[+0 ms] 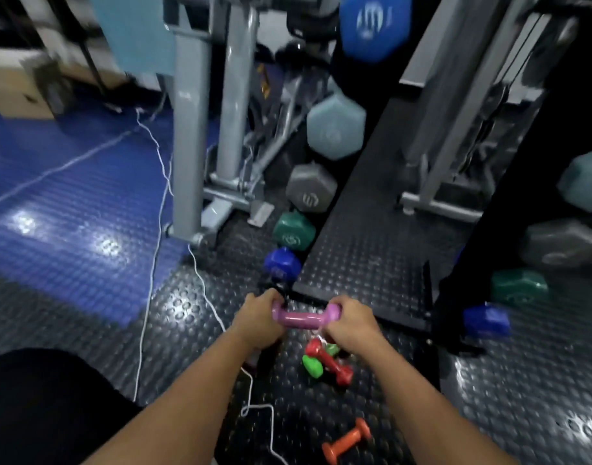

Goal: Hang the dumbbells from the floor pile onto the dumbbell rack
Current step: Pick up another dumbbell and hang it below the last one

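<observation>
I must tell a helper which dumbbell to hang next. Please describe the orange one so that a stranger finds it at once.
Start from the two hands holding the purple dumbbell over the black studded floor. Below them lies a small pile with a red dumbbell and a green dumbbell. The orange dumbbell lies alone, nearer the viewer, touching no other.

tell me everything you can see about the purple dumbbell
The purple dumbbell is small, with a smooth, glossy coating and a short bar between two rounded heads. It lies roughly level, held above the studded black floor. The left hand wraps one head and the right hand the other, leaving the bar bare. It sits just before the rack's lowest rung.
</observation>
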Available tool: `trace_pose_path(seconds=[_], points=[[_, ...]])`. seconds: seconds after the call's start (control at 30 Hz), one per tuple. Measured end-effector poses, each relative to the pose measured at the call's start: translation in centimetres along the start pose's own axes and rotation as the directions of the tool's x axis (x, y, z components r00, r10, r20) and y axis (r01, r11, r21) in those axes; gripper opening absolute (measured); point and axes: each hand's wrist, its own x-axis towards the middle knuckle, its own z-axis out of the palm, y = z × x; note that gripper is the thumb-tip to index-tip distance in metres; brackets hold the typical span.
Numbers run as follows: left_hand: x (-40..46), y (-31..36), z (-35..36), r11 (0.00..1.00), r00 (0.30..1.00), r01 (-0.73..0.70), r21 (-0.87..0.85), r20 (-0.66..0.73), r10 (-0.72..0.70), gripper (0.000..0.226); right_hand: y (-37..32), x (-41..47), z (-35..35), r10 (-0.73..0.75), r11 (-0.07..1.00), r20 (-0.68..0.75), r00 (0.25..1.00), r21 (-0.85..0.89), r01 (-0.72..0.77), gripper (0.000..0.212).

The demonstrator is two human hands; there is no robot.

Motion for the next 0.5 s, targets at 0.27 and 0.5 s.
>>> trace_pose_path(seconds=[0.27,0.5], points=[[-5.1,7.1,-13.0,0.935,0.970,-0.203,-0.291,-0.191,0.151,0.060,-7.4,-5.9,-9.9,-0.251,0.960,-0.237,0.939,0.063,0.272,0.065],[-11.6,11.3,-18.3,0.641,0.927,-0.364,-0.676,-0.192,0.323,0.044,-11.6,-8.6,-17.0,-0.526,0.841,-0.306,0.793,-0.050,0.538,0.077]])
